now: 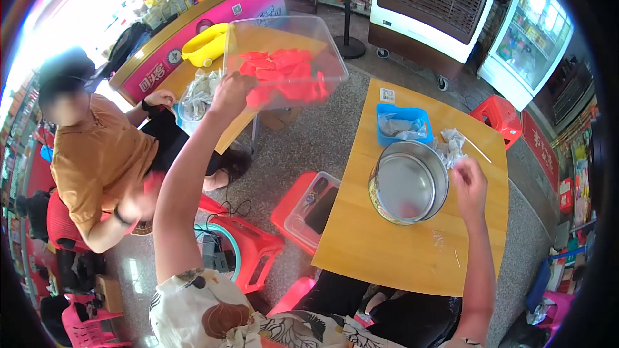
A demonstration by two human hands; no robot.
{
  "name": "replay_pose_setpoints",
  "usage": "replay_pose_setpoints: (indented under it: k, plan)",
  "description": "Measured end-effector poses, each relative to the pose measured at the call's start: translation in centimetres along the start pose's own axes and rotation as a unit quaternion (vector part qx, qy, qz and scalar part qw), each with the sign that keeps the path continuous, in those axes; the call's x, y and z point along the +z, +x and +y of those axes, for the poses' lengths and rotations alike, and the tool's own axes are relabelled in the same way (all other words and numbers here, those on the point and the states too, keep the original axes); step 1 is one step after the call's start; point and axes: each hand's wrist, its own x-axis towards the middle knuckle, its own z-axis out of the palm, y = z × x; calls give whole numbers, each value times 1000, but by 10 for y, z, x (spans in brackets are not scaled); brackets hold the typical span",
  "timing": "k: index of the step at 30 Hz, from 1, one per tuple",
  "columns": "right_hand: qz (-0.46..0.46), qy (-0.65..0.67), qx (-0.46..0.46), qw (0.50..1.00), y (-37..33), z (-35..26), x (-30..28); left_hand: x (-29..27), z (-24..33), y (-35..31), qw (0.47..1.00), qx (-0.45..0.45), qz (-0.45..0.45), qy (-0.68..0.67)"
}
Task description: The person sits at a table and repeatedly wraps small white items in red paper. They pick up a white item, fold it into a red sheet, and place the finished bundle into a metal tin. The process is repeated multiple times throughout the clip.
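A clear plastic bin [284,58] full of red pieces [284,74] hangs tilted in the air left of the wooden table [400,245], fingers of the left hand [230,93] clamped on its rim. The right hand [469,183], fingers curled together, rests beside a metal bowl [407,182] near the table's right edge, below crumpled paper [451,145]. A blue tray [403,122] sits at the far edge.

A small white printed label [387,95] lies flat on the wooden table, beyond the right hand [469,182] and left of it. Far past the left hand [230,92], a pink counter front [213,22] carries round emblems, with colourful packaged goods [169,0] stacked on top.
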Motion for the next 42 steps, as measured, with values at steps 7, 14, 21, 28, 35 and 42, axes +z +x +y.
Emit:
replay_pose_setpoints:
  k: [7,14,21,28,35,42]
  plan:
    - [-83,0,-157,984,139,-116,84,-83,58,-52,995,87,36,-18]
    - [-267,-301,-185,897,172,-158,168,-172,109,-105,991,126,39,9]
    - [-523,-364,-132,759,115,-183,176,-202,117,-123,989,144,36,3]
    - [-521,-261,-223,781,92,-164,181,-198,113,-133,989,141,35,-8]
    - [-298,-3,-129,946,172,-215,147,-188,100,-108,988,111,93,-54]
    - [-153,341,-91,923,196,-226,73,-124,39,-40,993,60,100,-25]
